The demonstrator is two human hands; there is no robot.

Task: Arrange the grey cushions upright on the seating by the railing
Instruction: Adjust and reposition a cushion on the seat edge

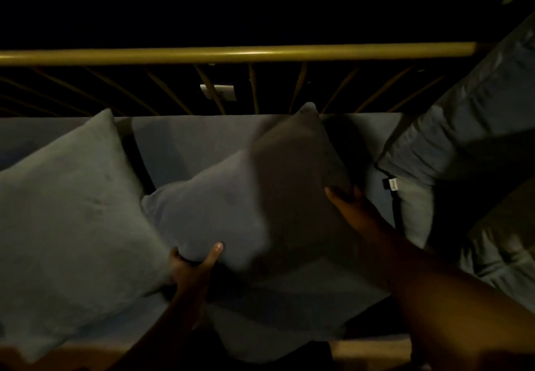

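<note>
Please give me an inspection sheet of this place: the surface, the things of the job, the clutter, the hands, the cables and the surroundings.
Surface: grey seat with back pad, dimly lit.
Job's things: left cushion leans upright against the back; middle cushion is tilted on one corner, held by both hands.
Clutter: folded grey bedding at the right, with a small tag.
Hands: left hand grips the middle cushion's lower corner; right hand grips its right edge.
Cables: nothing seen.
Surroundings: yellow railing behind the seat; a pale plate shows through the bars; beyond is dark.
</note>
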